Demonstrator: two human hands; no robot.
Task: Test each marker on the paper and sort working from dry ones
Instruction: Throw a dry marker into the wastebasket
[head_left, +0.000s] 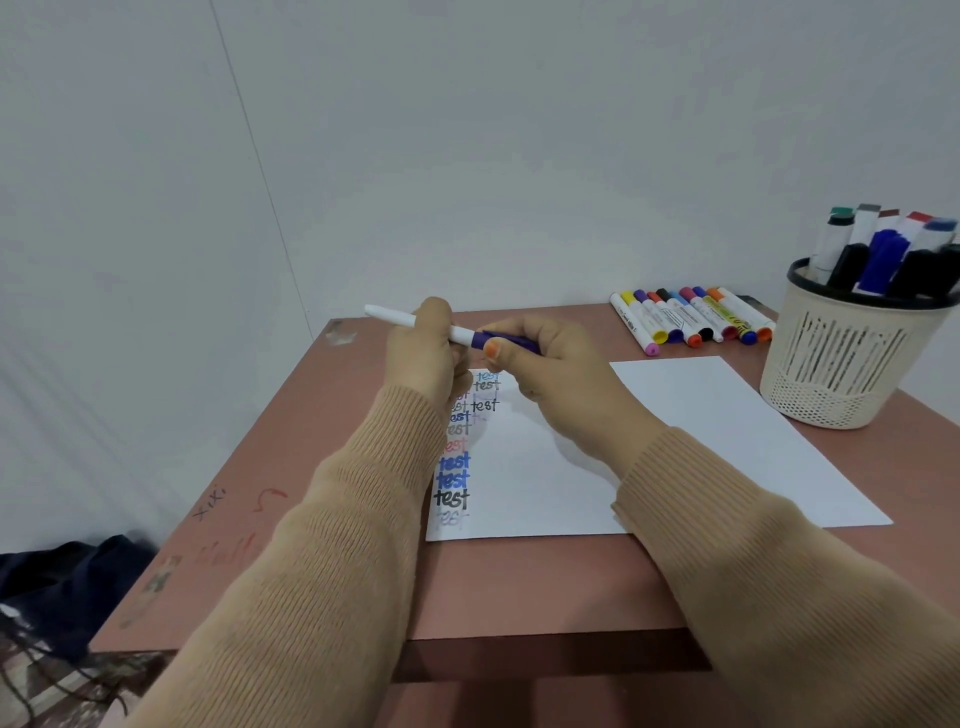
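A white marker (395, 316) with a purple collar is held level above the paper (691, 441). My left hand (423, 353) grips its white barrel. My right hand (550, 364) grips the purple cap (506, 339) at the marker's right end. Whether the cap is seated or partly off is hidden by the fingers. The paper carries a column of "test" words in black, blue, red and grey, partly hidden by my left wrist.
A row of several capped markers (691, 319) lies at the table's back. A beige mesh cup (841, 358) with several thick markers stands at the right. The brown table (519, 587) ends close to the wall; dark fabric (67, 577) lies on the floor at left.
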